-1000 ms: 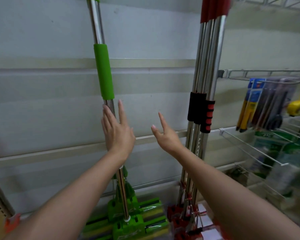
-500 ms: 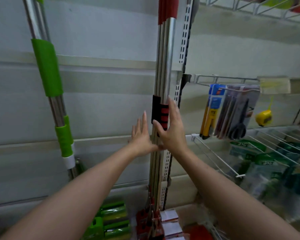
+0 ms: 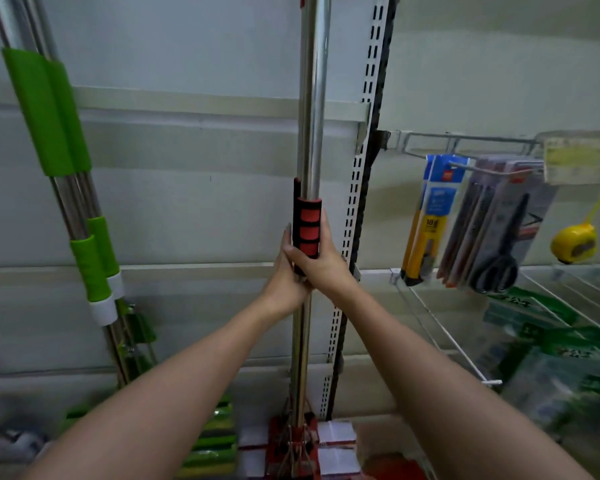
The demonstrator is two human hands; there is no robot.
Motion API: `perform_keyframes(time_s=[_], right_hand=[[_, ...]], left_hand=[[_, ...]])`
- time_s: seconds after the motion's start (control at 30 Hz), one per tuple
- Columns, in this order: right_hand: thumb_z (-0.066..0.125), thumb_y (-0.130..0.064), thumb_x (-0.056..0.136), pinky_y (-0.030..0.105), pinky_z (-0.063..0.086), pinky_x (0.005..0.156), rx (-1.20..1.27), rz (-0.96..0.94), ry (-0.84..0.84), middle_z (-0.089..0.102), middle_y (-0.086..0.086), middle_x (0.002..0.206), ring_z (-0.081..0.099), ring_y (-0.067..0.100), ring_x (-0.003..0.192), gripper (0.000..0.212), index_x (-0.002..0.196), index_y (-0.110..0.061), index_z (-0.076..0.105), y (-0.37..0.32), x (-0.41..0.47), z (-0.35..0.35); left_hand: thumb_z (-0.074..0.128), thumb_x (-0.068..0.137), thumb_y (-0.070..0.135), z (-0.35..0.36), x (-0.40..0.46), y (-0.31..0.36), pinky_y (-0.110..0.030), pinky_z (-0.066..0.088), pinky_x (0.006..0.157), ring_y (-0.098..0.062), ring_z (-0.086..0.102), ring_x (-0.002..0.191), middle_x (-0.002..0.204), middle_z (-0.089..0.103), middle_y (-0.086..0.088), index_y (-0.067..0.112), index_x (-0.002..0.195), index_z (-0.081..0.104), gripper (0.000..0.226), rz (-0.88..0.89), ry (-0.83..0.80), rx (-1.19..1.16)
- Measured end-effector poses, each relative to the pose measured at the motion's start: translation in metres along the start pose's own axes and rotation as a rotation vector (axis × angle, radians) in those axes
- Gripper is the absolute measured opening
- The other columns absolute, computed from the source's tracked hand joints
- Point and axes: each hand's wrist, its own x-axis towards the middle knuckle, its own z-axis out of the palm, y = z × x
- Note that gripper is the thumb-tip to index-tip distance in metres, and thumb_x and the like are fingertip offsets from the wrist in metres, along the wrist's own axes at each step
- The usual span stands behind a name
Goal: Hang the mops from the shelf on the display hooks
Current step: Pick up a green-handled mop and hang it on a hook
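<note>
- Chrome-handled mop with red-and-black foam grip [image 3: 307,233] stands upright against the white wall panel [image 3: 194,209], red mop head [image 3: 293,441] low near the floor stock.
- Left hand [image 3: 284,285] and right hand [image 3: 321,261] both closed round the pole at the grip, touching each other.
- Green-grip chrome mops [image 3: 66,174] hang or lean at left; hooks out of view, cannot tell.
- Red mop's top out of view; looks mid-hang.
- White slotted upright [image 3: 364,188] just right; wire hooks with packaged tools [image 3: 478,220] beyond.

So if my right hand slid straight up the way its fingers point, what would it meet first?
The right hand is already wrapped on the red and black foam grip; above it, only bare mop pole as far as the picture shows.
</note>
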Motion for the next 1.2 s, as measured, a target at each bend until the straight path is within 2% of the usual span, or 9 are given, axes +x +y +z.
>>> perform_keyframes(time_s=[0.07, 0.23, 0.43, 0.57, 0.7, 0.8, 1.0, 1.13, 1.2], right_hand=[[0.061, -0.018, 0.089, 0.026, 0.039, 0.088, 0.028, 0.018, -0.019, 0.055, -0.002, 0.131, 0.05, 0.01, 0.11, 0.085, 0.148, -0.043, 0.005, 0.005, 0.004, 0.001], [0.058, -0.016, 0.091, 0.011, 0.035, 0.074, 0.075, 0.031, -0.061, 0.048, -0.004, 0.138, 0.043, 0.005, 0.11, 0.082, 0.147, -0.043, 0.005, 0.015, 0.009, -0.001], [0.055, -0.024, 0.093, 0.02, 0.037, 0.084, 0.062, 0.047, -0.066, 0.05, -0.007, 0.126, 0.046, 0.009, 0.108, 0.081, 0.147, -0.044, -0.001, 0.015, 0.005, 0.002], [0.058, -0.031, 0.091, 0.025, 0.028, 0.099, 0.091, 0.061, -0.069, 0.031, -0.003, 0.152, 0.035, 0.01, 0.131, 0.091, 0.148, -0.036, -0.012, 0.025, -0.012, 0.011], [0.063, -0.043, 0.085, 0.025, 0.022, 0.101, 0.002, 0.107, 0.034, 0.021, -0.001, 0.156, 0.025, 0.016, 0.14, 0.095, 0.15, -0.03, -0.005, 0.045, -0.039, 0.025], [0.059, -0.043, 0.088, 0.037, 0.029, 0.111, -0.082, 0.268, 0.13, 0.03, 0.008, 0.153, 0.03, 0.024, 0.139, 0.083, 0.15, -0.019, 0.011, 0.056, -0.051, 0.046], [0.049, -0.033, 0.095, 0.044, 0.04, 0.098, -0.209, 0.786, 0.227, 0.039, 0.024, 0.141, 0.046, 0.04, 0.123, 0.071, 0.145, 0.0, 0.011, 0.034, -0.04, 0.08], [0.041, -0.022, 0.099, 0.043, 0.041, 0.096, -0.455, 0.889, -0.033, 0.036, 0.024, 0.145, 0.042, 0.04, 0.127, 0.052, 0.14, 0.008, 0.032, 0.03, -0.044, 0.084], [0.042, -0.023, 0.1, 0.044, 0.043, 0.099, -0.334, 0.899, -0.148, 0.037, 0.023, 0.144, 0.043, 0.041, 0.126, 0.05, 0.14, 0.006, 0.032, 0.025, -0.06, 0.097]], left_hand=[[0.053, 0.088, -0.005, -0.002, 0.003, -0.002, 0.009, 0.031, 0.075, 0.003, 0.034, 0.12, 0.131, 0.026, 0.015, 0.015, 0.148, -0.007, 0.087, -0.005, -0.036, -0.023], [0.045, 0.091, -0.007, 0.002, 0.008, -0.008, 0.008, 0.034, 0.073, 0.036, 0.036, 0.093, 0.114, 0.031, 0.029, 0.016, 0.148, 0.004, 0.073, 0.009, -0.073, -0.062], [0.041, 0.093, -0.008, 0.006, 0.0, 0.0, 0.01, 0.03, 0.074, 0.004, 0.032, 0.112, 0.123, 0.029, 0.011, 0.008, 0.146, 0.008, 0.065, -0.017, -0.038, -0.044], [0.045, 0.092, -0.005, 0.004, -0.015, -0.011, 0.011, 0.023, 0.084, -0.004, 0.022, 0.127, 0.137, 0.023, 0.003, 0.008, 0.147, -0.002, 0.074, -0.043, -0.153, 0.064], [0.06, 0.09, 0.022, -0.016, -0.033, -0.038, -0.033, 0.015, 0.119, -0.019, 0.004, 0.146, 0.159, -0.005, -0.003, 0.023, 0.146, -0.021, 0.098, -0.25, -0.188, 0.206], [0.062, 0.088, 0.031, -0.04, -0.043, -0.046, -0.036, 0.011, 0.119, -0.017, 0.002, 0.146, 0.159, -0.006, -0.001, 0.027, 0.147, -0.016, 0.097, -0.274, -0.136, 0.259], [0.061, 0.089, 0.02, -0.113, -0.063, -0.037, -0.031, 0.023, 0.115, -0.02, 0.025, 0.142, 0.157, 0.018, -0.002, 0.025, 0.15, 0.007, 0.082, -0.19, 0.156, 0.359], [0.059, 0.086, 0.006, -0.173, -0.084, -0.024, -0.029, 0.039, 0.1, -0.025, 0.051, 0.12, 0.144, 0.044, -0.007, 0.019, 0.144, 0.034, 0.064, -0.104, 0.425, 0.397], [0.056, 0.085, 0.004, -0.202, -0.094, -0.021, -0.029, 0.043, 0.091, -0.026, 0.057, 0.108, 0.132, 0.054, -0.007, 0.016, 0.136, 0.045, 0.053, -0.104, 0.608, 0.39]])
